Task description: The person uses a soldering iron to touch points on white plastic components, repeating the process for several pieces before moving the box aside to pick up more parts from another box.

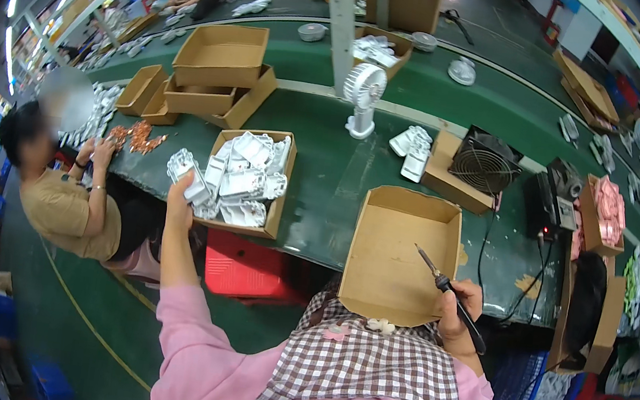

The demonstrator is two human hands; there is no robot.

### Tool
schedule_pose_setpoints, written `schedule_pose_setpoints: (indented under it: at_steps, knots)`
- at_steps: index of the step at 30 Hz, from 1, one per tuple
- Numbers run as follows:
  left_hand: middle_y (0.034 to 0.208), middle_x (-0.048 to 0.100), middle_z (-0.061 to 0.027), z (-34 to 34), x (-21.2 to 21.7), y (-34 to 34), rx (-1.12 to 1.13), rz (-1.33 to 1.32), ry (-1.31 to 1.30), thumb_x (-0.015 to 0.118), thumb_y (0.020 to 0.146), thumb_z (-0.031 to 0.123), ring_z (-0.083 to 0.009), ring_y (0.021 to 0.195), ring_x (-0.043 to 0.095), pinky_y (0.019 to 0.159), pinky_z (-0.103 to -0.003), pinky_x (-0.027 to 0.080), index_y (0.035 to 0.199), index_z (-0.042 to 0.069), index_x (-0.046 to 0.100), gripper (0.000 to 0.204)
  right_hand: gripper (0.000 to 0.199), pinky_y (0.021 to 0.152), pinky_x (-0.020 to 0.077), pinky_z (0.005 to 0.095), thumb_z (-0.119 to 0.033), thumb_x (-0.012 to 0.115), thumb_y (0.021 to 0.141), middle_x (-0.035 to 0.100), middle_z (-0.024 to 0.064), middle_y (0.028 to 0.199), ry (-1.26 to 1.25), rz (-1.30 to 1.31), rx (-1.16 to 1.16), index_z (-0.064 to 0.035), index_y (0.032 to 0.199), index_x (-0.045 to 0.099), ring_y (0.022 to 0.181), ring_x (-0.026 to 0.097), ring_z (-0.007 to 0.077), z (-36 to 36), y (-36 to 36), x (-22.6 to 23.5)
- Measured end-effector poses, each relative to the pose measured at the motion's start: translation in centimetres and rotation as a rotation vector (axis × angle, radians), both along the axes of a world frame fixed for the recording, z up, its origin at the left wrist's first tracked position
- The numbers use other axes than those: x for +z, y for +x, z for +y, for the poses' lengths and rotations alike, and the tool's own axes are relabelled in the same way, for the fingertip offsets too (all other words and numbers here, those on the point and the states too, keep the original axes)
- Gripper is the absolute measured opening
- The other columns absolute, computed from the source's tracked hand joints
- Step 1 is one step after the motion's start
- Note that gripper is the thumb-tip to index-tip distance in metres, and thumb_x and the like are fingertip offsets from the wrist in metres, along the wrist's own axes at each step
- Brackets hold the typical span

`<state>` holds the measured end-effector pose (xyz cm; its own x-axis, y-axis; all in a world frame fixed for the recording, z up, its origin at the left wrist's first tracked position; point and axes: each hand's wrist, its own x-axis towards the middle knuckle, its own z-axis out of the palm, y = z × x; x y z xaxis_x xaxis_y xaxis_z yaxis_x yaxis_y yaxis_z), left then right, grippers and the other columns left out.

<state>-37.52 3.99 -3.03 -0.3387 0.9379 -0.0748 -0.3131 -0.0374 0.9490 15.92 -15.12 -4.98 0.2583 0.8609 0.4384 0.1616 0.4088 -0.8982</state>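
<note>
At the left, my left hand (179,200) is closed on a white plastic housing (187,171), at the left edge of a cardboard box (275,226). Several similar white housings (242,182) fill that box in a loose heap. My right hand (460,307) grips a soldering iron (470,328) by its dark handle. Its metal tip points up and left, above a shallow cardboard tray (374,283) right in front of me. Nothing lies inside the tray.
A white handheld fan (363,97) stands behind the tray. To the right are a black square fan (485,166), a dark box with a red light (549,208) and cords. White housings (412,149) lie near the fan. A co-worker (68,205) sits at the left by copper-coloured parts (138,138).
</note>
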Motion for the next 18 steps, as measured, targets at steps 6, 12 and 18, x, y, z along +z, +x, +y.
schedule_pose_setpoints:
  at_steps: [6,12,18]
  knots:
    - [0.099,0.064,-0.0070,-2.8,-0.3,10.7,0.004,-0.062,0.003,0.059,0.086,0.017,-0.0194,0.088,0.063,0.079,-0.034,0.052,0.109,0.001,0.060,0.028,0.021,0.053,0.0359,0.0214,-0.009,0.059,0.087,0.049,0.0064,0.078,0.000,0.073,-0.053,-0.0019,0.102,0.047,0.056,0.044,0.0076,-1.9,2.0,1.0]
    - [0.100,0.064,-0.0076,-3.1,-0.1,18.0,0.063,-0.099,0.074,0.059,0.087,0.017,-0.0200,0.087,0.065,0.079,-0.033,0.052,0.108,0.000,0.060,0.027,0.021,0.048,0.0364,0.0216,-0.011,0.058,0.088,0.050,0.0073,0.077,-0.025,0.125,-0.059,-0.0014,0.103,0.046,0.050,0.046,0.0084,-2.7,3.6,0.8]
    - [0.109,0.061,-0.0137,-4.4,-0.4,22.2,0.191,-0.186,0.129,0.054,0.092,0.018,-0.0220,0.098,0.061,0.086,-0.036,0.049,0.118,-0.004,0.052,0.034,0.027,0.048,0.0402,0.0215,-0.016,0.061,0.088,0.051,0.0089,0.079,-0.054,0.212,-0.067,-0.0016,0.104,0.046,0.050,0.049,0.0097,-2.6,4.0,0.5]
